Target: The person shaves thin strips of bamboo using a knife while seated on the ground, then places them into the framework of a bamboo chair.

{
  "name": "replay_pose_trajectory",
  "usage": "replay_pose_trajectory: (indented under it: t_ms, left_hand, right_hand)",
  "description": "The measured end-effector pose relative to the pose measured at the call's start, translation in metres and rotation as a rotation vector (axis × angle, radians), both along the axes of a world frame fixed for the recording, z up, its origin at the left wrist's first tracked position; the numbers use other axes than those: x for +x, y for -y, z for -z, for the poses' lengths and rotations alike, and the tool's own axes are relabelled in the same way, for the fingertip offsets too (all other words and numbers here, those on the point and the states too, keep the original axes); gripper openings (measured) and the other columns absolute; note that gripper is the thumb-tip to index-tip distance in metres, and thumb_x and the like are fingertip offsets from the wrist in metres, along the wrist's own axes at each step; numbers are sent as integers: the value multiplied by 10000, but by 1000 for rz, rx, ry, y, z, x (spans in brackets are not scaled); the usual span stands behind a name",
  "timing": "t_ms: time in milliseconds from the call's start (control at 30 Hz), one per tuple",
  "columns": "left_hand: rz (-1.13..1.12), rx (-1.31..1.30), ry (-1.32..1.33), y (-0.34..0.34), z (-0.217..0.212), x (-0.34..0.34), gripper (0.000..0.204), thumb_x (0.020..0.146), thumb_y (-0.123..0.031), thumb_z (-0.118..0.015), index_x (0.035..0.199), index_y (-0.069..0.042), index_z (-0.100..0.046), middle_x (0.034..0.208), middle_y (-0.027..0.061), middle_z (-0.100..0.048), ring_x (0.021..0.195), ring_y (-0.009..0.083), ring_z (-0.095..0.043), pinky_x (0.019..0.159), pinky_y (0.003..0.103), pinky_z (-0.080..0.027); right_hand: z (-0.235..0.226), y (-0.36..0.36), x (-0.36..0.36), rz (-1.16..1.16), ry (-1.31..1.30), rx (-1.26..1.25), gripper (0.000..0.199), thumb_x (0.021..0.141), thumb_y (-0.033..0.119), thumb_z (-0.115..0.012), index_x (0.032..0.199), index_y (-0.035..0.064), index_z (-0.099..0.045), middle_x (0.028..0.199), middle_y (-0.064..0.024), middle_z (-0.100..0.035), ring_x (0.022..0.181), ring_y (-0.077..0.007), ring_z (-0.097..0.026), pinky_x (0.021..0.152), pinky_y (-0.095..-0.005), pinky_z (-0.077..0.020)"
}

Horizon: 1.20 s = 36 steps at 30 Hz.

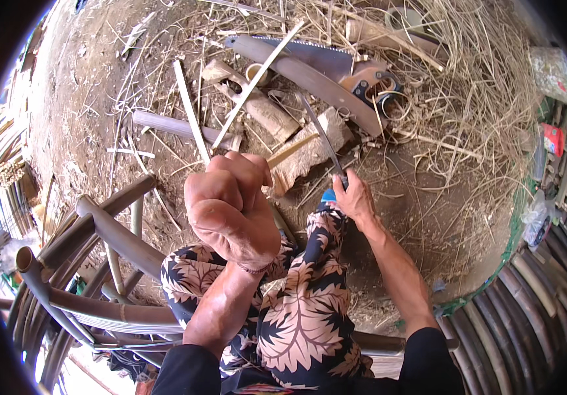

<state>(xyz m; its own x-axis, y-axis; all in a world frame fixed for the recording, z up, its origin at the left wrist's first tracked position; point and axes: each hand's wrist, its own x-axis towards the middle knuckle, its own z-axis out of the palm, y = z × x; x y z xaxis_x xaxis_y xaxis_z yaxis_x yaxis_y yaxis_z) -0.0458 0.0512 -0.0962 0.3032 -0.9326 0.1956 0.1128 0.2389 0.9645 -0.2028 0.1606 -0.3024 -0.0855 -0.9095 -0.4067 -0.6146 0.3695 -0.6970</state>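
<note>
- Bamboo chair frame (pixel 109 230): lower left, beside the person's knee.
- Left hand (pixel 231 204): tight fist around a bamboo strip (pixel 291 151), which angles up-right over the wooden block (pixel 310 151).
- Right hand (pixel 354 197): closed on knife (pixel 324 139) handle; blade points up-left, near the strip.
- Handsaw (pixel 323 69): on the ground above, among bamboo shavings (pixel 474 118).

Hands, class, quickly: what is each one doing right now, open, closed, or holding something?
Left hand: closed in a fist around a thin bamboo strip.
Right hand: closed on the blue handle of a knife, its blade pointing away.
</note>
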Motion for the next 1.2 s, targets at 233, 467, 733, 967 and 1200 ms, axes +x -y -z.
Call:
replay_pose_trajectory:
  t_ms: [233,467,733,967,1200]
  left_hand:
    - [113,-59,-31,3,0,-8,481,987,-514,-388,755,-95,-342,631,-7,-315,554,118,-317,546,303,-384]
    - [151,280,596,-36,-47,61,317,1012,-246,-437,954,-4,-633,851,74,-523,816,184,-501,766,310,-424]
    - [1098,824,737,-129,-2,128,224,858,-114,-563,995,60,-603,833,174,-692,741,215,-685,656,333,-584]
    - [470,1093,-501,-155,2,67,149,869,-53,-563,872,77,-635,675,133,-650,551,194,-646,509,354,-569]
    - [415,500,-20,-244,-180,170,187,914,-141,-555,921,25,-641,632,-9,-527,525,69,-453,464,266,-377]
  right_hand:
    - [33,2,-6,-33,-169,382,350,962,326,-520,991,-20,-562,688,-134,-614,544,-282,-634,460,-333,-498]
    - [-46,4,-13,177,10,-116,266,886,275,-599,921,12,-622,720,-234,-604,716,-441,-603,626,-451,-485]
    - [-158,-73,-130,204,-3,-38,426,949,223,-591,1287,-29,-528,1083,-145,-638,959,-217,-597,810,-325,-464]
    - [-305,-70,-78,70,-69,-559,482,970,233,-568,1350,-41,-453,1203,-186,-578,1013,-270,-583,873,-356,-446]
    - [-402,-65,27,-103,-136,-717,421,981,232,-561,1286,-48,-486,1006,-104,-602,844,-185,-564,752,-318,-464]
